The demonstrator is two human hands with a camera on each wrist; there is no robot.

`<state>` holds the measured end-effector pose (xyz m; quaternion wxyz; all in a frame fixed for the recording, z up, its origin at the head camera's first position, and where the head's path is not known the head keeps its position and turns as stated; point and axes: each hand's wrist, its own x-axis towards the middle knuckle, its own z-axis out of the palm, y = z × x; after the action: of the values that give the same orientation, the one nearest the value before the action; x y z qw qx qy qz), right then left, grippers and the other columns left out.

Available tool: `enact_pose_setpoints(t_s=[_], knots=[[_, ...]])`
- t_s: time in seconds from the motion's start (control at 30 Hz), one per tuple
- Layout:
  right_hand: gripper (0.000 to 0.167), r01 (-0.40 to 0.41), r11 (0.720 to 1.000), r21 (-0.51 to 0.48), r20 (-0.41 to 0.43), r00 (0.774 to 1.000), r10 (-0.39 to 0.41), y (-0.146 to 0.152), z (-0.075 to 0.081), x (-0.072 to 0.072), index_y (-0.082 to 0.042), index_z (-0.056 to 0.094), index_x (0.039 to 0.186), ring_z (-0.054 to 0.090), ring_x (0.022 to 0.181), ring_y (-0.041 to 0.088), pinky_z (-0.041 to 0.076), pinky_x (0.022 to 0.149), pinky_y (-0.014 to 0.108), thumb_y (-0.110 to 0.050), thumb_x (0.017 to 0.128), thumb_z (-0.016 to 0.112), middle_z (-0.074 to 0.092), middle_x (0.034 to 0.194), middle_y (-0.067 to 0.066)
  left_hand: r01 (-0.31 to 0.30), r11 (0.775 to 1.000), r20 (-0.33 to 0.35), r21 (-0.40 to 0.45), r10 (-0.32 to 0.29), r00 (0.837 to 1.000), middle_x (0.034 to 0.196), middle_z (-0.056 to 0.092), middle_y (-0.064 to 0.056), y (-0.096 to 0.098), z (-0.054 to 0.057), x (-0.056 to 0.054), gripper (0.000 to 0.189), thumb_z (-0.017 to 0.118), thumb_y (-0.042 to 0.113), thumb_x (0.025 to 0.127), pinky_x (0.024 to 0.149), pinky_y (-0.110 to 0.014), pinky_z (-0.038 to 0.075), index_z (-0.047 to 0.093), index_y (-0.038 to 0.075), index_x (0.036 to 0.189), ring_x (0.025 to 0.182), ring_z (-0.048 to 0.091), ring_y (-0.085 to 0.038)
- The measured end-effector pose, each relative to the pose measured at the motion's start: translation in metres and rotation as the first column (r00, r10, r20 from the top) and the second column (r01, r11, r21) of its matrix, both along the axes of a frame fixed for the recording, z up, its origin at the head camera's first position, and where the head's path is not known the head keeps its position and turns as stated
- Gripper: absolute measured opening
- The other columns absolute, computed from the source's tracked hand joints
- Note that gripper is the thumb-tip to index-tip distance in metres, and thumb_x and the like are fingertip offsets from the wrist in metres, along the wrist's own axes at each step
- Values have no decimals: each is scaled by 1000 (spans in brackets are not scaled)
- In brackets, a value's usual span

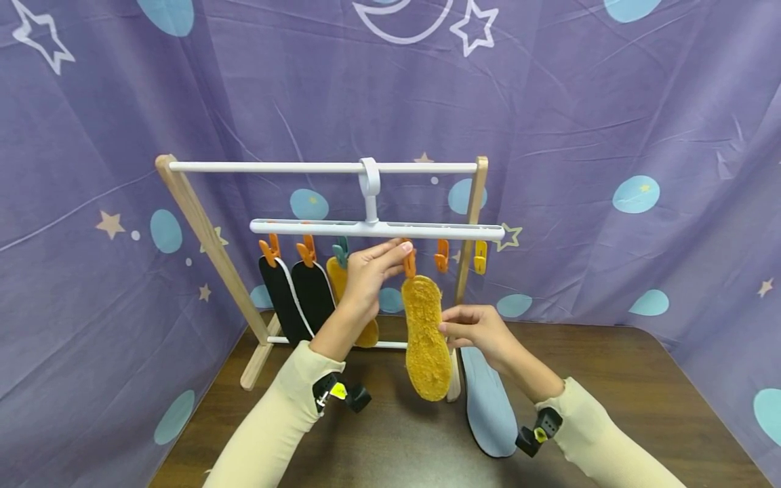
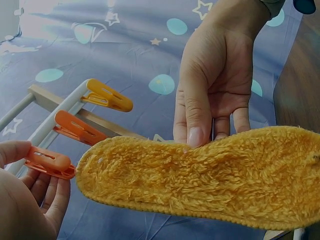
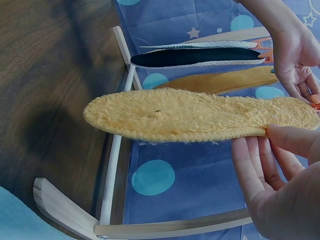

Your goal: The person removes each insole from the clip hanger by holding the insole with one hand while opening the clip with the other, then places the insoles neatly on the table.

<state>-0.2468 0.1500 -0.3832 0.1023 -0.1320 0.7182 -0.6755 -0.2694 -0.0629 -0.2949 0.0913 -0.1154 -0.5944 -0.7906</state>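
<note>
My left hand (image 1: 366,274) pinches an orange clothespin (image 1: 410,263) that hangs from the white hanger bar (image 1: 439,232). The narrow top end of a fuzzy yellow insole (image 1: 427,339) meets this clothespin's tip. My right hand (image 1: 485,333) pinches the insole's side edge between thumb and fingers, as the right wrist view also shows. The insole hangs nearly upright, its pile facing me. Left of it, two black insoles (image 1: 283,298) with white edges hang from orange clothespins, and another yellow insole (image 1: 368,333), partly behind my left arm, hangs from a green clothespin (image 1: 340,252).
An orange clothespin (image 1: 442,256) and a yellow clothespin (image 1: 481,257) hang at the bar's right. The wooden rack (image 1: 213,247) with white rods holds the hanger. A light blue insole (image 1: 488,407) lies on the brown table (image 1: 610,379) below my right hand. A patterned purple curtain (image 1: 610,135) stands behind.
</note>
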Motion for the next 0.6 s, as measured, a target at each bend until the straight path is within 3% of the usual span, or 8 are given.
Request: enact_pose_setpoints(t_s=[0.3,0.6], knots=[[27,-1,1000,14,-17,1000,2,8,-2,4,8,69,113,70,82,12,64,78,37,-10,94,73,74,91,-4,-2,1000,4,2,2,1000,98,78,-5,0,0,0,28,74,6,91,80,-26,62,72,-13,113,86,74,-9],[24,21,1000,18,-2,1000,-21,15,-3,4,5,70,112,71,88,12,63,80,37,-10,93,73,74,94,-5,-8,1000,4,-11,8,1000,107,78,-10,-1,0,1,24,75,7,91,82,-27,62,75,-8,109,89,74,-10]])
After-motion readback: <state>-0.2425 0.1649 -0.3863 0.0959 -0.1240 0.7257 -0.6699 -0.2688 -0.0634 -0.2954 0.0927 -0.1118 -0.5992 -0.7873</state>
